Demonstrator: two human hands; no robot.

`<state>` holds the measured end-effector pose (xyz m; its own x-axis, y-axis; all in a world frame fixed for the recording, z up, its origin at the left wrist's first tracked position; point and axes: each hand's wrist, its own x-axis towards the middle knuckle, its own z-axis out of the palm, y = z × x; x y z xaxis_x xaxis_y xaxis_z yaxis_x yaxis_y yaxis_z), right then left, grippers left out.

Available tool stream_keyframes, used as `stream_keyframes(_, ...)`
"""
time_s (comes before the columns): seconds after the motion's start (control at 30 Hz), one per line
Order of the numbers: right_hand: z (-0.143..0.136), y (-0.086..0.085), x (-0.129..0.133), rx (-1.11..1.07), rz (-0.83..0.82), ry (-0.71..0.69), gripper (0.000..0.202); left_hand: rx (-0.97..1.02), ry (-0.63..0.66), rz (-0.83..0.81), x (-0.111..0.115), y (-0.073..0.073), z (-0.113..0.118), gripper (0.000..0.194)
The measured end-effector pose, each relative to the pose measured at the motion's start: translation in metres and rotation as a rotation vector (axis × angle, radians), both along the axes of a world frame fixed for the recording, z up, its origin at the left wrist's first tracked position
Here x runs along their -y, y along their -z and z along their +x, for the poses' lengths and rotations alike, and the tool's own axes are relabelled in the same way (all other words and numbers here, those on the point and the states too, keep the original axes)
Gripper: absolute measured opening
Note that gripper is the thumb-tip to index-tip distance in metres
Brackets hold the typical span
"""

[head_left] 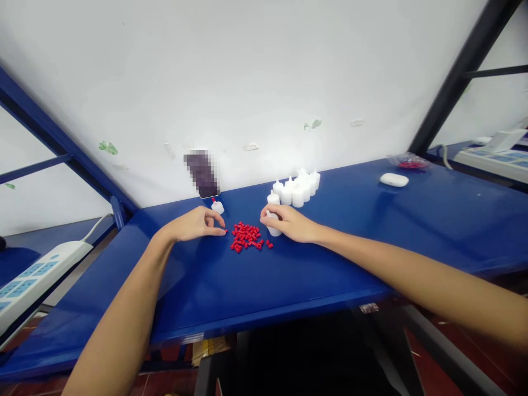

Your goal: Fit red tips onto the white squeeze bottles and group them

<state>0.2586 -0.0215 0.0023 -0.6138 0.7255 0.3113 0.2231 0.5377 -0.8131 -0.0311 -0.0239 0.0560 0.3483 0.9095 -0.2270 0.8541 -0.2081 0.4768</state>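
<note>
My left hand (206,222) is closed in a pinch, with a small red cap (225,231) showing at its fingertips. Just right of it lies a loose pile of red caps (246,236) on the blue table. On the far side of the pile, my right hand (291,222) grips a small white nozzle bottle (273,225) that stands upright. Behind that hand, several more white bottles (297,193) are grouped, their nozzles bare where visible. One white bottle with a red cap (217,206) sits beyond my left hand.
A phone (204,175) leans on the wall at the back. To the right are a white rounded case (394,180) and a clear bag with red pieces (412,163). A white power strip (39,278) is at the far left, beside the blue table (256,286).
</note>
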Motion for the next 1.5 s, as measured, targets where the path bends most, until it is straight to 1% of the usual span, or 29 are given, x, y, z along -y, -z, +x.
stream_keyframes(0.1, -0.001, 0.001, 0.000, -0.018, -0.032, -0.040, 0.030, 0.002, 0.025, -0.015, -0.001, 0.006, 0.004, 0.040)
stream_keyframes(0.17, -0.001, 0.001, 0.002, -0.006, -0.027, -0.041, 0.030, 0.012, 0.047, -0.041, -0.001, 0.008, 0.006, 0.036)
stream_keyframes(0.23, -0.002, 0.001, 0.003, 0.015, -0.005, -0.031, 0.027, 0.072, 0.045, -0.008, 0.001, 0.008, 0.011, 0.033)
stream_keyframes(0.27, -0.002, 0.001, 0.003, 0.012, -0.006, -0.016, 0.025, 0.135, 0.024, 0.041, 0.003, 0.007, 0.016, 0.032)
stream_keyframes(0.33, -0.003, 0.002, 0.001, -0.052, -0.062, 0.035, 0.024, 0.327, -0.054, 0.199, 0.007, 0.009, 0.033, 0.032)
stream_keyframes(0.4, -0.003, 0.003, -0.003, -0.177, -0.185, 0.076, 0.025, 0.582, -0.162, 0.401, 0.012, 0.014, 0.055, 0.033)
stream_keyframes(0.43, -0.003, 0.003, -0.005, -0.234, -0.253, 0.076, 0.028, 0.676, -0.180, 0.489, 0.014, 0.018, 0.067, 0.033)
stream_keyframes(0.5, -0.003, 0.004, -0.006, -0.293, -0.354, 0.045, 0.036, 0.756, -0.142, 0.576, 0.019, 0.027, 0.088, 0.030)
stream_keyframes(0.57, -0.004, 0.004, -0.004, -0.298, -0.379, 0.025, 0.046, 0.787, -0.144, 0.639, 0.024, 0.034, 0.104, 0.028)
stream_keyframes(0.63, -0.006, 0.003, 0.000, -0.293, -0.357, 0.014, 0.052, 0.783, -0.157, 0.629, 0.028, 0.039, 0.112, 0.027)
stream_keyframes(0.77, -0.009, 0.002, 0.007, -0.290, -0.336, -0.014, 0.059, 0.844, -0.203, 0.467, 0.032, 0.043, 0.116, 0.031)
stream_keyframes(0.83, -0.010, 0.002, 0.009, -0.293, -0.319, -0.024, 0.061, 0.918, -0.189, 0.383, 0.032, 0.045, 0.117, 0.032)
stream_keyframes(0.9, -0.010, 0.001, 0.010, -0.291, -0.313, -0.031, 0.062, 0.990, -0.148, 0.312, 0.032, 0.047, 0.119, 0.032)
stream_keyframes(0.97, -0.010, 0.000, 0.010, -0.285, -0.315, -0.028, 0.062, 1.044, -0.133, 0.275, 0.032, 0.049, 0.120, 0.031)
stream_keyframes(1.07, -0.010, 0.001, 0.008, -0.277, -0.298, -0.025, 0.060, 1.092, -0.128, 0.266, 0.031, 0.051, 0.121, 0.029)
stream_keyframes(1.23, -0.009, 0.007, 0.004, -0.321, -0.244, -0.110, 0.061, 1.104, 0.005, 0.242, 0.031, 0.049, 0.123, 0.027)
stream_keyframes(1.33, -0.008, 0.009, 0.002, -0.329, -0.230, -0.144, 0.061, 1.090, 0.004, 0.270, 0.032, 0.048, 0.124, 0.028)
stream_keyframes(1.5, -0.007, 0.007, 0.002, -0.296, -0.224, -0.160, 0.061, 1.084, -0.020, 0.278, 0.032, 0.049, 0.123, 0.030)
